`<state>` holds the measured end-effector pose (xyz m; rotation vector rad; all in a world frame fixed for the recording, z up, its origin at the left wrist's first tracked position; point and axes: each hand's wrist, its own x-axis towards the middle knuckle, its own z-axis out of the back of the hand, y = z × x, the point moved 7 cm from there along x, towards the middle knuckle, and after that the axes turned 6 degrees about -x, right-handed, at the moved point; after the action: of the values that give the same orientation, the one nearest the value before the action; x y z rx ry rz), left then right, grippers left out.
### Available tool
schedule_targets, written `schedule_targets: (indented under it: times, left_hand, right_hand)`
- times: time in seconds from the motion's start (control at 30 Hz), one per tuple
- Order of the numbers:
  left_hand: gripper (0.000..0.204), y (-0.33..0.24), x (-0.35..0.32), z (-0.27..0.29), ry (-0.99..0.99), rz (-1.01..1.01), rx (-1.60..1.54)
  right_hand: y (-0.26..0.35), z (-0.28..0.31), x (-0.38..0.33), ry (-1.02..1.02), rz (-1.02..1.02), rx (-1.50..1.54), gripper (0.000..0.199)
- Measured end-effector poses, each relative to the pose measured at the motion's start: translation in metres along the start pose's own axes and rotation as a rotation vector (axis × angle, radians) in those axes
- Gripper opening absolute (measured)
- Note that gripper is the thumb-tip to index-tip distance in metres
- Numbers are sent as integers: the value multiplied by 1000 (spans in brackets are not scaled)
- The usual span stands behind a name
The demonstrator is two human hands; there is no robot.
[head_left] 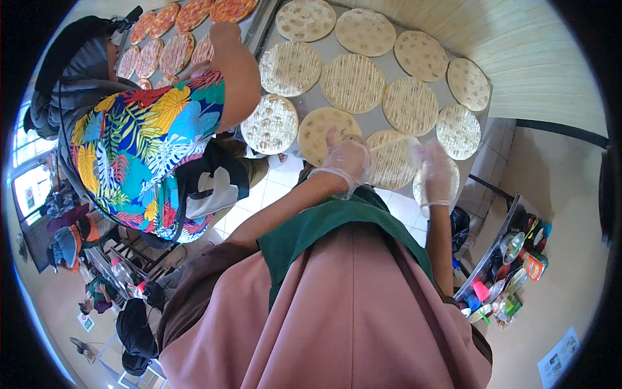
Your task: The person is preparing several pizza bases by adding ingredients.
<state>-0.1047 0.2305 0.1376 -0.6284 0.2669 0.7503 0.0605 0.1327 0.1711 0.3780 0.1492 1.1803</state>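
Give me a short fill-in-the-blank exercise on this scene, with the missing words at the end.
1. Near the rounds, the left hand and the right hand wear clear ____.
2. The co-worker is on the person's ____ side.
3. The cloth above the pink garment is dark ____.
4. Of the person's two hands, the one farther from the co-worker is the ____ hand.

Missing words: gloves; left; green; right.

The single head camera looks steeply down from the wearer's head through a wide round lens. The pink clothes (350, 298) sit closest, filling the lower middle; the left hand (343, 161) and right hand (437, 172) lie farther out, before the desk (440, 91) at the top. The right-hand wall (573, 214) bends.
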Motion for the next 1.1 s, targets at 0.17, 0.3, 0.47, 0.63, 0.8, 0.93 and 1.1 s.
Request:
schedule_targets:
  times: [0.17,0.3,0.47,0.63,0.8,0.93,1.1]
  left_hand:
    - [23,-9,2,7,120,-78,91]
    - [22,-23,2,15,-108,-293,-4]
    - [20,-19,0,17,-71,-269,19]
    - [22,-18,4,8,72,-304,1]
    - [23,-24,7,26,31,-402,-162]
    - [25,-26,-4,33,-26,-377,-335]
    - [23,-30,-4,24,-107,-324,-97]
  right_hand:
    - [55,77,35,-219,-61,163,30]
    - [85,20,36,273,221,125,30]
    - [46,-24,2,457,224,215,23]
    - [51,-31,-17,972,-437,1130,21]
    - [66,-18,5,743,-422,1507,27]
    - [84,0,0,607,-473,1459,40]
    - [88,-4,12,298,177,-161,24]
